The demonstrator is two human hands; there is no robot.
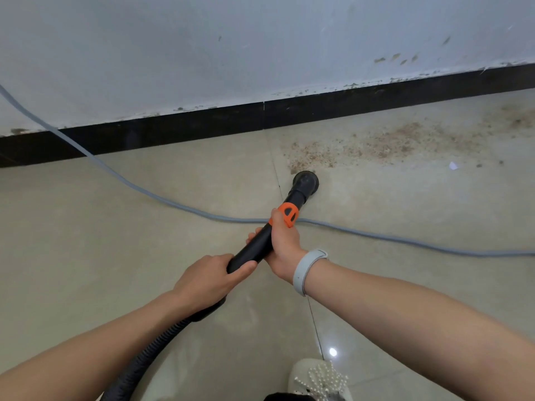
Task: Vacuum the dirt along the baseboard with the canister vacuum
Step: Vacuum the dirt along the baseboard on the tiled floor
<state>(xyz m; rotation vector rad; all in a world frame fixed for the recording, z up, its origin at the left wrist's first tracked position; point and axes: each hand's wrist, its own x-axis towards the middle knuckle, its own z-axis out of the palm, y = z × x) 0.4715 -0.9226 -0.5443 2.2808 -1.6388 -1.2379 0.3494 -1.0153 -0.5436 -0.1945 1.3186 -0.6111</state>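
**Both hands on the wand, nozzle at the edge of the dirt**

Down on the floor, the round black nozzle (304, 182) sits on the beige tile (115, 241) at the near-left edge of the dirt (385, 144), a brown scatter that spreads rightward along the black baseboard (179, 131). The nozzle is near the baseboard but apart from it, just right of a grout line.

From the nozzle the black wand (254, 247) slants back toward the person. The right hand (282, 244) grips it higher up, fingers curled around the tube, the thumb lying against the orange collar (287, 214). The left hand (212, 280) grips the rear end of the wand, where the ribbed black hose (150, 351) joins and runs off the lower-left edge. So the nozzle lies ahead of both hands, beyond the right hand's grip.

A grey band (307, 270) circles the right wrist. A grey cord (162, 198) crosses the floor from upper left to right, passing under the wand near the collar; whether it touches the wand is hard to tell. A pale beaded shoe (318, 380) shows at the bottom. The white wall (260, 39) is chipped above the baseboard.
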